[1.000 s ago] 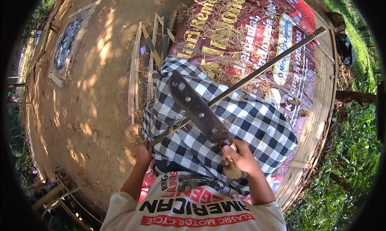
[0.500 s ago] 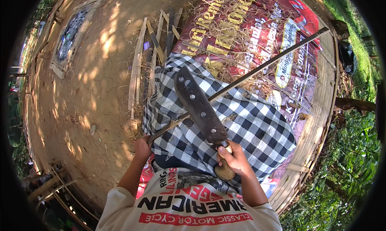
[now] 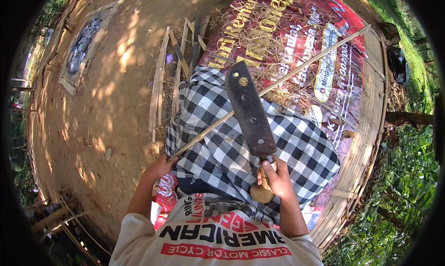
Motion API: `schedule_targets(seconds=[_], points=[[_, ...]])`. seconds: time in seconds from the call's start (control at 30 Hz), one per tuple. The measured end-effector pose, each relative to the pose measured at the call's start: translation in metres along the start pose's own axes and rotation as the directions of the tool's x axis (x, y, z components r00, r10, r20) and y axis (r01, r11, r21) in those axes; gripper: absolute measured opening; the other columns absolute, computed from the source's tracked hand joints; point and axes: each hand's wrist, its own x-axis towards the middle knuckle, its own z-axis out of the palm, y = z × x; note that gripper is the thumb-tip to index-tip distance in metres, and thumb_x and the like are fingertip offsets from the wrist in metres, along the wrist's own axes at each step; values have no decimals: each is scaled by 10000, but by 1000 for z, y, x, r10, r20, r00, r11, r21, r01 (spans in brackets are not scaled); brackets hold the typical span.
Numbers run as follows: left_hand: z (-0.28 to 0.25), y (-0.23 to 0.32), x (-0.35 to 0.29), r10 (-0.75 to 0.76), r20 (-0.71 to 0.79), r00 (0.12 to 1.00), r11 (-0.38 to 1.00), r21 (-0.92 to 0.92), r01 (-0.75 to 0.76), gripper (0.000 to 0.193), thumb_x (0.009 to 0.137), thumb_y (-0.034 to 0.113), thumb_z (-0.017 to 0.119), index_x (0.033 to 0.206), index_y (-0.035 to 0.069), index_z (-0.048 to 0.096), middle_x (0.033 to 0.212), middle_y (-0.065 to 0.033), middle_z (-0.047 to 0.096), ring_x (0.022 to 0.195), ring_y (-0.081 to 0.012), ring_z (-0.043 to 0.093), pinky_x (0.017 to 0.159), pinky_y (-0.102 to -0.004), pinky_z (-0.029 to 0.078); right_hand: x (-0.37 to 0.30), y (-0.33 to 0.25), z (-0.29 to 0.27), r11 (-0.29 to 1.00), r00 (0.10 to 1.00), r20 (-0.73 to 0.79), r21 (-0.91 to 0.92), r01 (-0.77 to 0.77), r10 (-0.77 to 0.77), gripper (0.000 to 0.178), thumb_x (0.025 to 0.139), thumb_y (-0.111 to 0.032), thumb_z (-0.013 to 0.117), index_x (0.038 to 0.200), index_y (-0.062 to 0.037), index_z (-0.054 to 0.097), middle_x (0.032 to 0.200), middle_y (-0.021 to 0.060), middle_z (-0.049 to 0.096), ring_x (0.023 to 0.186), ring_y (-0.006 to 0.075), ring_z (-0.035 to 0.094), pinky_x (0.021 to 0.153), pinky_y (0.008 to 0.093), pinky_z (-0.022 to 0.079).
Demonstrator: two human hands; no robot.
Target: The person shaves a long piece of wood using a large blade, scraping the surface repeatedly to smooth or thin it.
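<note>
My right hand [image 3: 276,177] is wrapped round the wooden handle of a machete [image 3: 251,117], a broad dark blade with several holes. Its blade points away from me and lies across a long thin bamboo strip [image 3: 206,131]; whether they touch I cannot tell. At the near-left end of that strip, my left hand [image 3: 161,166] is closed on it. The strip slants up to the far right over my lap, which a black-and-white checked cloth [image 3: 296,138] covers.
A dark red printed banner [image 3: 259,29] strewn with curly shavings [image 3: 243,34] spreads beyond the cloth. Several bamboo slats [image 3: 159,80] lie on the dirt ground to its left. A bamboo platform edge [image 3: 366,141] runs along the right, with green plants [image 3: 394,178] outside it.
The strip has been turned, showing a pale face instead of a dark one, and its far end sits slightly lower. The machete has shifted right and stands more upright.
</note>
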Motion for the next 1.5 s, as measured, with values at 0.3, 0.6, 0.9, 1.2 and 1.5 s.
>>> schedule_targets(seconds=[0.3, 0.6, 0.9, 1.2, 1.5], points=[[0, -8, 7, -57, 25, 998, 998, -9, 57, 705, 894, 576, 556, 1024, -117, 583, 835, -212, 657, 811, -305, 655, 741, -399, 499, 7, 1, 12, 988, 999, 41, -153, -2, 8, 258, 951, -226, 598, 946, 31, 575, 629, 36, 580, 537, 86, 557, 507, 254, 450], [1, -10, 8, -81, 27, 996, 996, 28, 80, 696, 934, 546, 501, 1065, -134, 572, 885, -220, 651, 836, -302, 635, 740, -400, 490, 8, -5, 19, 981, 999, 49, -193, 23, -14, 232, 948, -192, 584, 960, 38, 559, 638, 42, 577, 539, 106, 567, 506, 266, 455], [0, 3, 8, -76, 29, 997, 997, 31, 75, 672, 925, 546, 524, 993, -121, 581, 794, -197, 629, 767, -278, 630, 690, -393, 486, 13, -18, 21, 999, 1000, -2, -54, -3, 3, 248, 961, -203, 564, 949, 44, 552, 651, 49, 583, 538, 108, 555, 510, 266, 447], [6, -2, 16, -36, -10, 999, 998, 48, 36, 811, 869, 666, 522, 981, -135, 578, 867, -269, 636, 838, -337, 643, 753, -407, 490, 16, -25, 19, 997, 999, -36, -75, 15, -18, 252, 967, -208, 567, 955, 43, 551, 646, 40, 578, 535, 89, 548, 514, 255, 450], [2, 15, 10, -46, -8, 999, 998, 43, 47, 793, 876, 649, 526, 1014, -129, 590, 884, -277, 643, 851, -355, 642, 778, -403, 483, 22, -35, -3, 998, 999, -24, -47, 44, -46, 258, 975, -210, 557, 1000, 47, 555, 661, 49, 582, 546, 99, 560, 501, 243, 454]])
